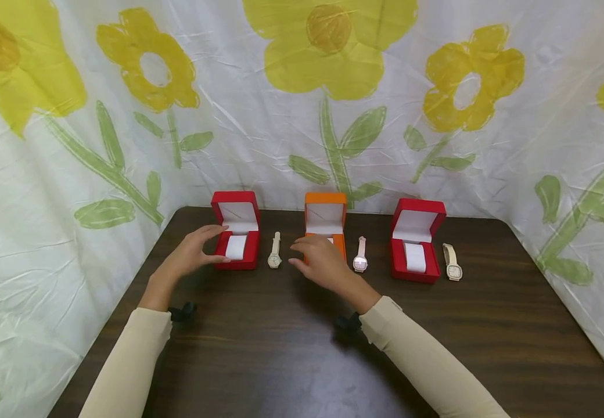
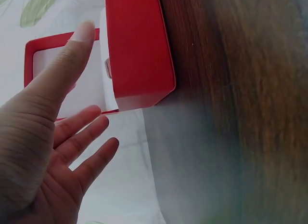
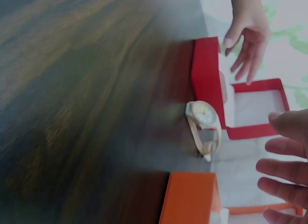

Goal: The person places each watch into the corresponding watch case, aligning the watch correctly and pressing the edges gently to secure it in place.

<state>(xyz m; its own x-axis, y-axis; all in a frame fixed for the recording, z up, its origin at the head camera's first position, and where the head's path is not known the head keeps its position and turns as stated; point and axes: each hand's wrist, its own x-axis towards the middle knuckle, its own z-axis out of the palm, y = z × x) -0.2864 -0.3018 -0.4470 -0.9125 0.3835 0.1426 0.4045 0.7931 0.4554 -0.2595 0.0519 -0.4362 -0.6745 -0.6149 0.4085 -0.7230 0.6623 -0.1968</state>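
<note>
My left hand (image 1: 192,251) hovers at the left side of the left red watch box (image 1: 251,255), thumb and fingers spread apart. That box stands with its lid up and a white cushion (image 1: 236,247) inside; the left wrist view shows its red side (image 2: 139,46) near the thumb. To its right lies a cream-strapped watch (image 1: 274,255). My right hand (image 1: 323,260) is held over the orange watch box (image 1: 339,241), partly hiding it, with nothing between its fingers. In the right wrist view the cream watch (image 3: 203,115) lies between the red and orange boxes.
A pink-strapped watch (image 1: 360,258) lies right of the orange box. Farther right stand another open red watch box (image 1: 399,255) and a watch with a pale strap (image 1: 452,264). Behind the dark wooden table (image 1: 260,348) hangs a flower-printed cloth (image 1: 260,145).
</note>
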